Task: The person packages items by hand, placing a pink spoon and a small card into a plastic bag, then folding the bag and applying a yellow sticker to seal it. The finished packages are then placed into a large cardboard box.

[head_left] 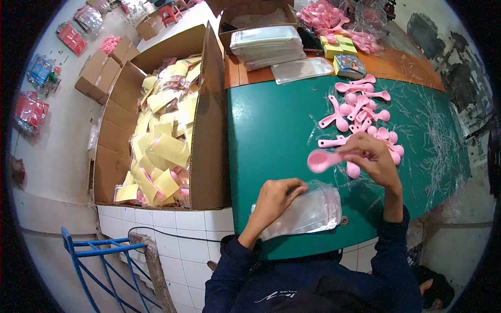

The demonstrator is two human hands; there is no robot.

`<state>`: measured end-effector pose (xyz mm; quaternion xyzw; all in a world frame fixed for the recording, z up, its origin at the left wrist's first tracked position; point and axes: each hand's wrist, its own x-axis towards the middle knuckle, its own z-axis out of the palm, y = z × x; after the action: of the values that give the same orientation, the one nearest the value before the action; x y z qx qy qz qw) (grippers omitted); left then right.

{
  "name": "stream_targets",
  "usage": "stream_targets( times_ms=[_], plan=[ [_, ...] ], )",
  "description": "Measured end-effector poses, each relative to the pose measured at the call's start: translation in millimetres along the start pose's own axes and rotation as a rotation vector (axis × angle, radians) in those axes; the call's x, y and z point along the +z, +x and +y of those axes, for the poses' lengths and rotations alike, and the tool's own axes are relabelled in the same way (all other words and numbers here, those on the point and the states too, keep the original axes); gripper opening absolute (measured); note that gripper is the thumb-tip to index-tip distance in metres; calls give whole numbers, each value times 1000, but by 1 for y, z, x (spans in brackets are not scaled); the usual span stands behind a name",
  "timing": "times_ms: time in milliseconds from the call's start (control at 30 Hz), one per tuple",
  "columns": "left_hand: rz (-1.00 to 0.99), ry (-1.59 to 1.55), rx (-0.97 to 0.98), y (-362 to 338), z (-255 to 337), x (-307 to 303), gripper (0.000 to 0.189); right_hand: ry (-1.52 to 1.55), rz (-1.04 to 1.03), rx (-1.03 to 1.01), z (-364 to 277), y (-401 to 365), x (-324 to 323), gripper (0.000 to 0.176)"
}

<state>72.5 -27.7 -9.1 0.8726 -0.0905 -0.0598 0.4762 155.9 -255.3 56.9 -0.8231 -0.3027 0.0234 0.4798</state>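
Observation:
My right hand (368, 156) pinches the handle of a pink spoon (319, 161), its bowl pointing left above the green table (271, 135). Just beyond and right of that hand lies a loose pile of pink spoons (360, 107). My left hand (279, 201) rests at the near edge on a stack of clear plastic bags (313, 211). Its thumb and forefinger are pressed together by the bags' upper edge; whether they grip a bag's film is too small to tell.
A tall cardboard box (211, 120) full of yellow-carded packets stands left of the table. Stacked clear sleeves (267, 44), small yellow boxes (338, 47) and bagged pink items (321, 15) lie at the back. Plastic scraps (438, 151) cover the right side. A blue metal frame (99, 243) stands lower left.

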Motion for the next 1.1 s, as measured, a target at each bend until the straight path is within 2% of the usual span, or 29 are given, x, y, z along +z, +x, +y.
stream_targets(
  times_ms=[67, 167, 200, 267, 300, 367, 400, 500, 633, 733, 833, 933, 1100],
  plan=[
    [80, -36, 126, -1, -7, 4, 17, 131, -175, 77, 3, -2, -2, 14],
    [91, 20, 104, -1, -1, 1, 21, 33, -334, 139, 11, -2, 0, 11],
    [97, 5, 95, -1, 1, -1, 21, -40, -306, 95, 16, -3, 3, 10],
    [110, -27, 78, -1, 2, -5, 22, -109, -315, 140, 22, -4, 4, 11],
    [117, -151, 36, -2, 1, -6, 23, -144, -318, 163, 23, -5, 3, 11],
    [131, -400, -44, -1, -2, -7, 23, -96, -271, 76, 24, -5, 2, 11],
    [90, -628, -55, 1, -2, -7, 25, -72, -250, 31, 23, -4, 2, 12],
    [59, -753, -177, 0, -2, -13, 25, 85, -91, 78, 9, -1, 4, 15],
    [40, -648, -182, 0, -1, -15, 27, 193, 114, 109, 4, -4, 18, 19],
    [44, -710, -170, 1, -4, -11, 28, 337, 380, 81, -2, -5, 29, 18],
    [47, -709, -190, 1, -2, -11, 28, 330, 399, 32, -1, -6, 28, 19],
    [34, -761, -228, 2, 1, -12, 28, 323, 276, 100, -1, -8, 28, 18],
    [37, -700, -199, 1, -2, -10, 27, 346, 405, 27, -2, -7, 30, 17]
  ],
)
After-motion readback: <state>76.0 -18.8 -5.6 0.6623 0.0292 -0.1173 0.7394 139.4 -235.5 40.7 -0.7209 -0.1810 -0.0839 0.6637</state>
